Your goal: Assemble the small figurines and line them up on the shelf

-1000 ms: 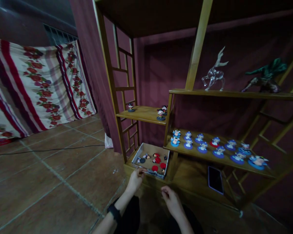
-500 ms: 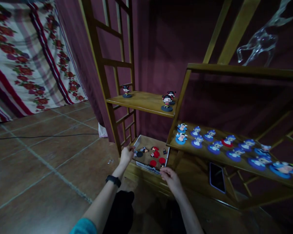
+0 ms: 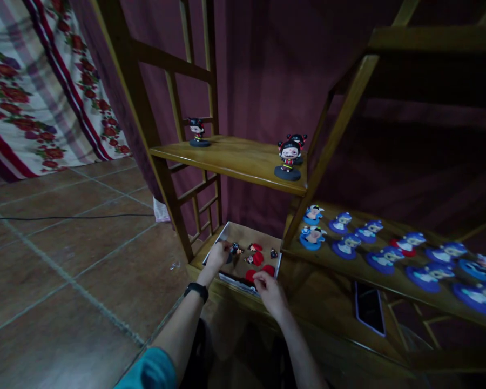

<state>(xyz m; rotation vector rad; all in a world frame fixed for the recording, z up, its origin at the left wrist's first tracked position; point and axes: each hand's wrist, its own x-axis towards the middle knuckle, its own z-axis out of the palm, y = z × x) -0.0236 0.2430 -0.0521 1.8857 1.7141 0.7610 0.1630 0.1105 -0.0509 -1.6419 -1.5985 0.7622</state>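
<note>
A shallow white-rimmed box with a brown inside stands at the bottom of the wooden shelf unit. Small black-haired figurines and several red round bases lie in it. My left hand, a dark band on its wrist, reaches over the box's left side. Its fingers are closed at a figurine with a dark base, mostly hidden behind them. My right hand is at the box's front right, fingers pinched together beside the red bases. Whatever lies between those fingertips is too small to make out.
Figurines on dark bases stand on the upper shelf, one left, two right. Several blue and purple figurines fill the right shelf. Below lies a phone. A cable crosses the tiled floor at left.
My view has moved closer to the shelf. My left hand has shifted right over the dark-based figurine, and my right hand has moved left, further over the red bases.
</note>
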